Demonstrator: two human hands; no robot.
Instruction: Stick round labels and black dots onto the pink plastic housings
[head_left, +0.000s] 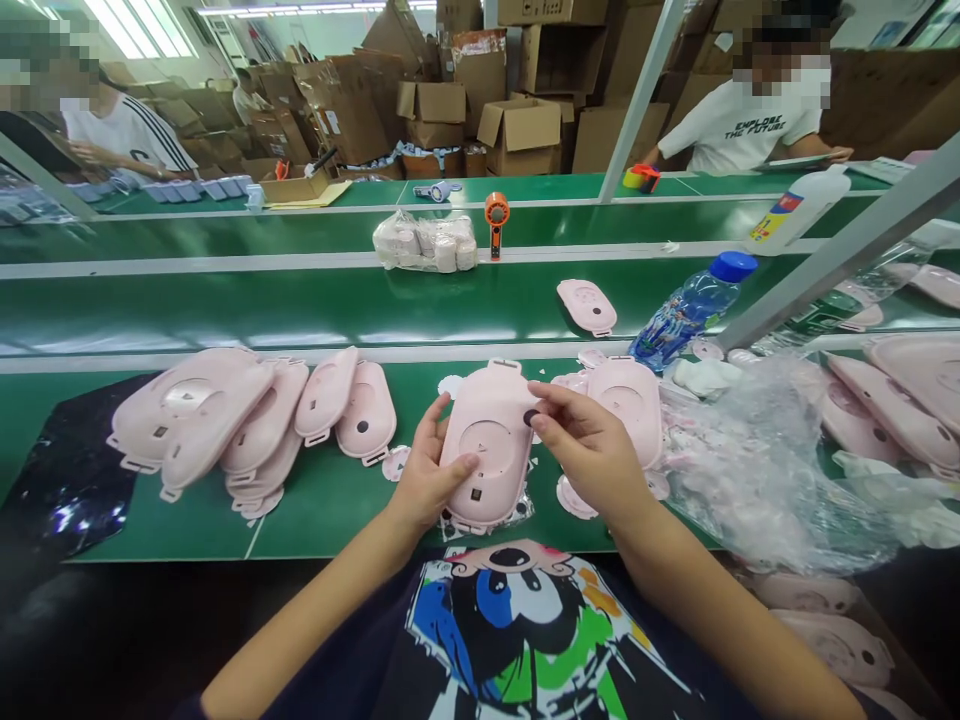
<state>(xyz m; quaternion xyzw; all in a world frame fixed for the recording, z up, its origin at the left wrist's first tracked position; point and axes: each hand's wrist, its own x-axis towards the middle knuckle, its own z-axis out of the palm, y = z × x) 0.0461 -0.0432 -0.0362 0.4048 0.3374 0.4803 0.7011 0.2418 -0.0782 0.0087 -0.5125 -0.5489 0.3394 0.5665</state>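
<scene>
As the head camera looks down over the green conveyor bench [225, 310], both hands are on one piece, a pink plastic shell [487, 445] held up just off the belt, right in front of the person's chest. The left hand [431, 465] has it in a firm hold, thumb across the lower face, fingers curled behind the edge. The right hand [592, 450] closes in a narrow pinch, its fingertips [544, 395] at the upper right edge beside a small dark round hole. The step in hand looks like handling this shell by its edge, with a shallow round recess and a small dark square showing on its face.

To the left, a loose stack of matching pink shells [262, 420] lies on the belt, one more sits just beside the hands, and small pale discs [576, 497] are scattered around them. To the right, a crumpled clear plastic bag [757, 470] sprawls over more shells, and a water bottle with a blue cap [694, 310] lies beyond. Across the belt are an orange hand tool [496, 222] and a wrapped bundle [424, 243]. Further back, two co-workers [742, 125] sit among cardboard boxes [517, 130].
</scene>
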